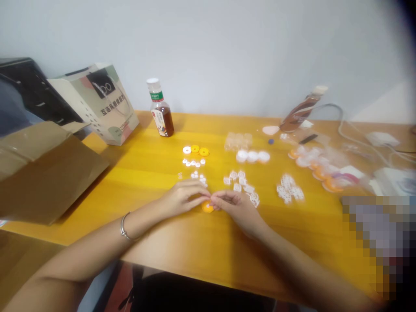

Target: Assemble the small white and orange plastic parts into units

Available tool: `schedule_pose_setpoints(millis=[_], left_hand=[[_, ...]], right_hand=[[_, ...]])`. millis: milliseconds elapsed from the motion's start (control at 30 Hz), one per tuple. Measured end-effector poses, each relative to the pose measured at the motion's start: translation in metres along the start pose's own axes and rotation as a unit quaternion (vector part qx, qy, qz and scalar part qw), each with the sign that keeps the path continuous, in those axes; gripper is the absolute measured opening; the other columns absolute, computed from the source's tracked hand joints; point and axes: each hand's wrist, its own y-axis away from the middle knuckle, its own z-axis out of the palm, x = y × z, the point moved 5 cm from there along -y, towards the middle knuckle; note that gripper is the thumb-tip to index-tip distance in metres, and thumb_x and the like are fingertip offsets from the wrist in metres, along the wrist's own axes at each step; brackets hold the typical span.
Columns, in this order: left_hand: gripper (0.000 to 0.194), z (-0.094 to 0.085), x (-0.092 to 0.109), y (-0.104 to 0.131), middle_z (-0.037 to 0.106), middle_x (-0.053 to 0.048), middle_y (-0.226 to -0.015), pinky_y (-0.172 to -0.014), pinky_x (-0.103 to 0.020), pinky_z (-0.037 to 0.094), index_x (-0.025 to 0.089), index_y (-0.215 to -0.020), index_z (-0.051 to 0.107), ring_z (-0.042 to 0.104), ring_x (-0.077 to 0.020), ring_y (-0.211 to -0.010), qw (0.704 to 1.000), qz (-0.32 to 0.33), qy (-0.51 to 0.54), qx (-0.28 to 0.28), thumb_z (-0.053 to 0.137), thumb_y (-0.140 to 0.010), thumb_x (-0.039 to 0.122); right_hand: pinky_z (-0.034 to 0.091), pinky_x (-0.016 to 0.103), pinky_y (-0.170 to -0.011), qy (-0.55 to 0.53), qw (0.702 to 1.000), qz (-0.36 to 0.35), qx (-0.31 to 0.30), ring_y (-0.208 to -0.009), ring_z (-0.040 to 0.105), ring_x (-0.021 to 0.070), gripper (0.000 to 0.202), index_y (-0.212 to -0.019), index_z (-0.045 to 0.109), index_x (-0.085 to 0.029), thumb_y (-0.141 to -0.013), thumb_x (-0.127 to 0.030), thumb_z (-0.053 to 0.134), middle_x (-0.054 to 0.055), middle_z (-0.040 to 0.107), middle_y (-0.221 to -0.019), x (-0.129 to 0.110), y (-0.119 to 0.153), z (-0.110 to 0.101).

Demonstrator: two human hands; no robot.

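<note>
My left hand (191,196) and my right hand (236,209) meet at their fingertips over the middle of the table. Just under the fingertips shows a small yellow disc (207,208) with a paler centre, partly covered by them. Both hands are closed in a pinch; anything between the tips is too small and blurred to name. Behind my left hand lie small white pieces (194,175) and a row of small white caps (193,164). White openwork pieces (237,187) spread beyond my right hand.
Farther back are yellow rings (204,152), white round pieces (252,156) and a clear tray (238,141). An open cardboard box (48,173), paper bag (97,108) and tea bottle (161,112) stand left. Rightward are another bottle (300,110), white pieces (289,189) and cables (341,119).
</note>
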Motion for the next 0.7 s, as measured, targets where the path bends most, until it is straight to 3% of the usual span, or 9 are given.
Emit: schedule_pose_setpoints(millis=[233, 367, 500, 700], left_hand=[[0.012, 0.003, 0.0, 0.001, 0.063, -0.007, -0.086, -0.072, -0.026, 0.047, 0.015, -0.09, 0.06, 0.056, -0.0124, -0.08, 0.998, 0.023, -0.023, -0.052, 0.052, -0.084, 0.022], [0.014, 0.009, 0.002, 0.002, 0.062, -0.006, -0.083, -0.073, -0.028, 0.044, 0.015, -0.088, 0.06, 0.056, -0.0131, -0.078, 0.993, 0.034, -0.061, -0.098, 0.049, -0.086, 0.024], [0.017, 0.012, 0.002, 0.002, 0.062, -0.006, -0.081, -0.073, -0.028, 0.043, 0.014, -0.087, 0.059, 0.055, -0.0134, -0.077, 0.989, 0.024, -0.084, -0.12, 0.046, -0.087, 0.025], [0.017, 0.015, 0.0, 0.002, 0.061, -0.004, -0.083, -0.074, -0.028, 0.041, 0.014, -0.087, 0.058, 0.054, -0.0125, -0.078, 0.988, 0.011, -0.098, -0.121, 0.045, -0.088, 0.026]], right_hand=[[0.05, 0.029, -0.068, 0.117, 0.991, -0.065, 0.011, -0.071, 0.063, 0.0158, 0.014, -0.078, 0.063, -0.019, -0.076, -0.031, 0.056, 0.003, 0.068, -0.074, -0.003, 0.006, -0.006], [0.049, 0.033, -0.072, 0.263, 0.945, -0.183, 0.066, -0.077, 0.062, 0.0193, 0.014, -0.083, 0.061, -0.019, -0.071, -0.025, 0.062, 0.005, 0.066, -0.081, -0.005, 0.013, -0.009], [0.048, 0.035, -0.076, 0.326, 0.902, -0.278, 0.053, -0.084, 0.061, 0.0199, 0.023, -0.094, 0.056, -0.022, -0.072, -0.02, 0.062, 0.005, 0.065, -0.089, -0.002, 0.016, -0.002], [0.048, 0.033, -0.075, 0.337, 0.886, -0.314, 0.051, -0.085, 0.061, 0.0183, 0.026, -0.098, 0.054, -0.023, -0.074, -0.016, 0.062, 0.004, 0.065, -0.09, 0.002, 0.017, 0.002]])
